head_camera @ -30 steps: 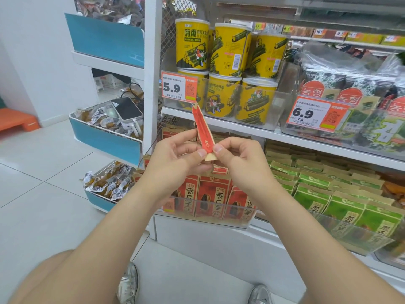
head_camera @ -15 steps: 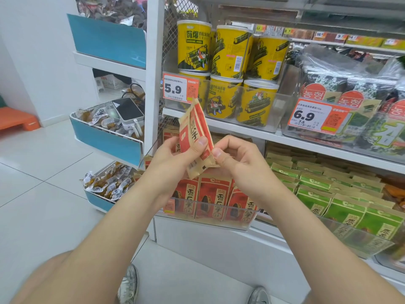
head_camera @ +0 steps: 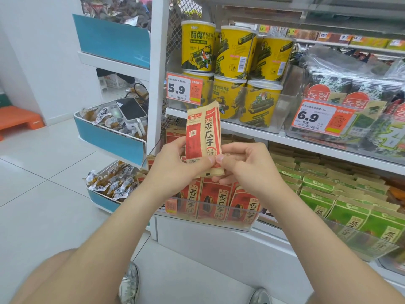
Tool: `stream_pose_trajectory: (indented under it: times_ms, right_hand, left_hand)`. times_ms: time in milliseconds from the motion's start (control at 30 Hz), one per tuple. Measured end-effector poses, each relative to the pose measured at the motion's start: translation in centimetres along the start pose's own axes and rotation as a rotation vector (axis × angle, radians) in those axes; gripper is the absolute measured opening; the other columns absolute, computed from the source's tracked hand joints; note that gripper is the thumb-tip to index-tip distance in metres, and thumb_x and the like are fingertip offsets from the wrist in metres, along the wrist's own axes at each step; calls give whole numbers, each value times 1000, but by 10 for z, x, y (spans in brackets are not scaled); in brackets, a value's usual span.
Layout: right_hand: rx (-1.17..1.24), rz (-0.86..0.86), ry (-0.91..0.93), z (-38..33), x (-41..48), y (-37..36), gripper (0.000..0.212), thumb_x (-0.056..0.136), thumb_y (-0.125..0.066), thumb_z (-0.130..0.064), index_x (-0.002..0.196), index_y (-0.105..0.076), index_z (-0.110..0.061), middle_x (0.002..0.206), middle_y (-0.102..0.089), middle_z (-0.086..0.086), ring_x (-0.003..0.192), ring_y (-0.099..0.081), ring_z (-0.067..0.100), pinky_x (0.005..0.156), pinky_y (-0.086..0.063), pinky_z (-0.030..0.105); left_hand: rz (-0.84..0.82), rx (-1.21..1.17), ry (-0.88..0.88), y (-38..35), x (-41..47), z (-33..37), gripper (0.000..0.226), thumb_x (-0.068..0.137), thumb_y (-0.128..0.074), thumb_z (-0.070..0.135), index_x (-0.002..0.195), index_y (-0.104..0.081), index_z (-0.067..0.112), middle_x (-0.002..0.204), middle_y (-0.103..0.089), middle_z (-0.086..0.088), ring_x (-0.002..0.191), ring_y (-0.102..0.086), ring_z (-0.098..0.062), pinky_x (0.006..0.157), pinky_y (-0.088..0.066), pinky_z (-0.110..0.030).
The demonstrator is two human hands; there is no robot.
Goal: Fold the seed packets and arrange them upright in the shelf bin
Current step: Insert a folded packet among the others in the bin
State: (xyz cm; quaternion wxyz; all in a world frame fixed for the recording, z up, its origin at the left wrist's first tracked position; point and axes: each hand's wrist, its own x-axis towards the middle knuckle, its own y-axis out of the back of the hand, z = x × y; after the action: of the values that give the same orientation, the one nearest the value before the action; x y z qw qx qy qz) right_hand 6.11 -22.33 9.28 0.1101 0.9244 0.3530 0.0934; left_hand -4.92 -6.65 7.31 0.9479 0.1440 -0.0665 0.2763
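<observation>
The packet (head_camera: pixel 202 137) is held upright just above the bin (head_camera: pixel 219 226), its bottom end pinched by the left hand (head_camera: pixel 175 167) and right hand (head_camera: pixel 247 167) together.

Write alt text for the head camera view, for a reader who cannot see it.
The left hand and right hand pinch a red seed packet upright before a shop shelf. Below, a clear bin holds more red packets standing upright. Green packets sit to its right, and yellow cans on the shelf above.
</observation>
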Motion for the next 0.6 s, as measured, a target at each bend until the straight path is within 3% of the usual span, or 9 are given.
stream_pose_trajectory:
  times_ms: [100, 200, 267, 367, 467, 600]
  right_hand:
    - [-34, 52, 22, 3, 0, -5, 17, 104, -68, -12, 117, -77, -7, 90, -83, 6, 75, -81, 28, 75, -68, 45]
    - [-212, 124, 129, 7, -2, -4, 11, 97, -78, -26, 105, -80, -18, 73, -80, -2, 67, -77, 14, 73, -65, 38]
    - [-266, 151, 191, 6, -3, -3, 19, 96, -80, -32, 112, -78, -23, 68, -77, -4, 62, -72, 9, 72, -62, 35]
    - [-266, 125, 221, 6, -5, -4, 31, 94, -81, -40, 123, -76, -30, 71, -77, -2, 68, -76, 18, 74, -65, 44]
    - [-275, 111, 237, 7, -4, -7, 23, 97, -77, -38, 120, -78, -36, 74, -78, 0, 68, -78, 21, 68, -66, 50]
    - [-194, 92, 208, 2, -6, -4, 23, 104, -70, -27, 125, -79, -23, 80, -80, 5, 69, -79, 24, 63, -67, 49]
  left_hand:
    - [-26, 80, -7, 2, -1, 0, 39, 89, -86, 40, 124, -68, 43, 108, -78, 23, 95, -78, -4, 75, -68, -38]
    - [-112, 69, 23, 1, -1, 2, 33, 95, -81, 32, 125, -68, 39, 108, -80, 19, 95, -79, -6, 77, -68, -37]
    - [-151, 60, 28, 1, -3, 5, 31, 99, -77, 27, 126, -68, 39, 107, -81, 16, 96, -79, -7, 75, -68, -34]
    - [-143, 51, 40, 0, -3, 6, 30, 100, -71, 18, 124, -69, 36, 104, -83, 9, 95, -80, -13, 79, -68, -37]
    - [-174, 35, 75, 0, -3, 7, 30, 103, -67, 13, 125, -67, 33, 102, -83, 2, 95, -81, -16, 84, -68, -41]
    - [-268, -70, 104, 4, -2, 10, 28, 106, -66, 11, 131, -66, 23, 106, -83, -6, 102, -81, -24, 91, -66, -50]
